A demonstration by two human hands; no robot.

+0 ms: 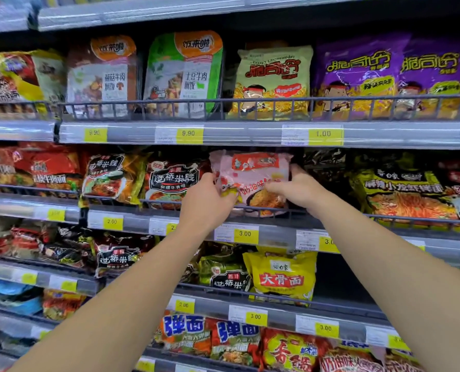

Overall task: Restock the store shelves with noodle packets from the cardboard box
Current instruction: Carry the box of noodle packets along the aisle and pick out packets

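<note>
Both hands grip one pink noodle packet [253, 181]: left hand [207, 200] on its left edge, right hand [296, 189] on its right, behind the shelf rail [250, 209], above the 3.00 price tag [245, 234].

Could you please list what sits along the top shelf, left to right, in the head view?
Yellow-red packet → brown rice tray → green rice tray → pale green packet → two purple packets.

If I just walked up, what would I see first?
Two bare arms reach up the middle, and the left hand and right hand grip a pink noodle packet at the second shelf's rail. Above right are bright purple snack bags; below the hands sits a yellow packet.
</note>
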